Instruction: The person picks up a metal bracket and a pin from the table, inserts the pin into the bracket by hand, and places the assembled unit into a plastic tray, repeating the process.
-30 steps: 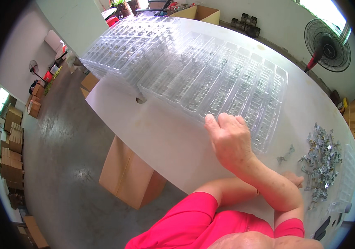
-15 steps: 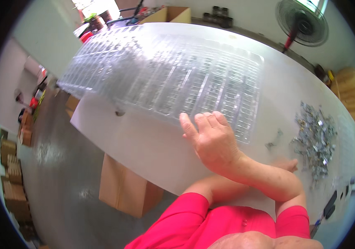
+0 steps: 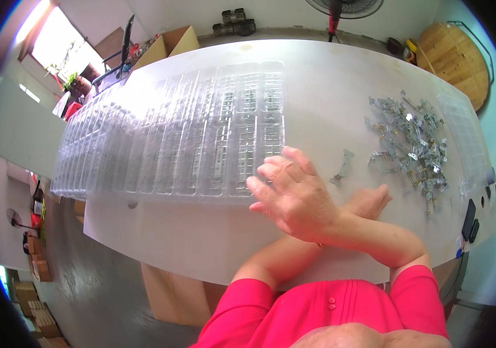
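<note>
My arms are crossed, the right forearm over the left. My right hand [image 3: 297,194] is at the near right corner of a large clear plastic tray [image 3: 201,194], fingers spread and slightly bent, with nothing visible in them. Rows of small metal parts show through the tray's long compartments. My left hand [image 3: 368,200] lies low over the table, its fingers loosely stretched to the right and partly overlapping; nothing shows in it. Beyond it lie a few loose metal parts [image 3: 342,168], apart from a heap of small silvery metal parts [image 3: 413,142].
The white table [image 3: 329,69] has a curved far edge. Another clear tray [image 3: 462,139] lies at its right end, near a black phone-like object [image 3: 468,219]. An open cardboard box [image 3: 178,43] and a fan [image 3: 346,7] stand beyond. Another box [image 3: 172,293] is below the near edge.
My view has turned toward the right, so the tray appears further left. My right hand's fingers have spread at the tray corner. More of my left hand now shows beside the loose parts.
</note>
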Demonstrator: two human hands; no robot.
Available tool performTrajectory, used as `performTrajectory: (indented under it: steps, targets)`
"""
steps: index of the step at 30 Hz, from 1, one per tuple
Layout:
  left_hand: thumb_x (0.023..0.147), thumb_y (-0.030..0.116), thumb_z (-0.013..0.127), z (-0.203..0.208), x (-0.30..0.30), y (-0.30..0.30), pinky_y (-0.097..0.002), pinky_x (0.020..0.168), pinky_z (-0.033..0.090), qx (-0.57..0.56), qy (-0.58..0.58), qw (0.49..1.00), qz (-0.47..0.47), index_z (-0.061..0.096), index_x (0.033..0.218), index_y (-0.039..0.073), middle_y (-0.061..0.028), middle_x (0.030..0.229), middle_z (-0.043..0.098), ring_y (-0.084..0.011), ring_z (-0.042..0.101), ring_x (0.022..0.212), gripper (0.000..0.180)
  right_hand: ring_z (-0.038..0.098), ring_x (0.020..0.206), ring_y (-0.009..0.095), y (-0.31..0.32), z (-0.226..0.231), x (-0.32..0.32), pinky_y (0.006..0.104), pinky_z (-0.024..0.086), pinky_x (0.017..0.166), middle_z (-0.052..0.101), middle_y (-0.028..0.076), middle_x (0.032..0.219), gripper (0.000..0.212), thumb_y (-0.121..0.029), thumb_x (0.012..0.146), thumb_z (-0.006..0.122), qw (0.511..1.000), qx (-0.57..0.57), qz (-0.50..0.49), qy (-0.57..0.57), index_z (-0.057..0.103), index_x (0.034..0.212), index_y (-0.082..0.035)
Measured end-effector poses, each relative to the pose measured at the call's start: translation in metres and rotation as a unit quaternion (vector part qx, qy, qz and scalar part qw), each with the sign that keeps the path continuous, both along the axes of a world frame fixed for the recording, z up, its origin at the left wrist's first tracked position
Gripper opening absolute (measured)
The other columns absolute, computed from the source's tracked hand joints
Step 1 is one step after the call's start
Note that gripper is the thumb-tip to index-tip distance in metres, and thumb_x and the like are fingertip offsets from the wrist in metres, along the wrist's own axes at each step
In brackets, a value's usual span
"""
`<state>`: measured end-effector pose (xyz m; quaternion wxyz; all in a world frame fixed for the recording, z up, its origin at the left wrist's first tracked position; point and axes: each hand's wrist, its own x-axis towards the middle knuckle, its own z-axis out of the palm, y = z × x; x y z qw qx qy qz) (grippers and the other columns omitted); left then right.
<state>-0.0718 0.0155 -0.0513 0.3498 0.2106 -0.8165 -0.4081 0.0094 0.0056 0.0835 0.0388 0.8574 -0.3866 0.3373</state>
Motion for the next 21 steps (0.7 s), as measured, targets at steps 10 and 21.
performTrajectory:
  steps: [10,21]
  targets:
    - [0.101,0.027,0.057,0.007,0.005,-0.001,-0.0539,0.054,0.041,0.021,-0.056,0.998,-0.007,0.045,0.091,0.007,-0.0227,0.065,0.056,-0.0476,0.055,0.062,0.025,0.060,0.084,0.020,-0.002,-0.017,0.011,0.0494,0.039,0.111,0.055,0.004,0.085,0.027,-0.002,0.082,0.060,0.995,-0.014,0.082,-0.061,0.067,0.108,-0.007]
    - [0.101,0.026,0.057,0.015,0.007,-0.003,-0.0517,0.055,0.042,0.032,-0.069,0.997,-0.012,0.047,0.091,0.005,-0.0229,0.070,0.058,-0.0475,0.056,0.065,0.026,0.063,0.084,0.022,-0.002,-0.024,0.015,0.0500,0.040,0.111,0.060,0.007,0.084,0.023,-0.004,0.087,0.060,0.991,-0.032,0.079,-0.100,0.066,0.109,-0.005]
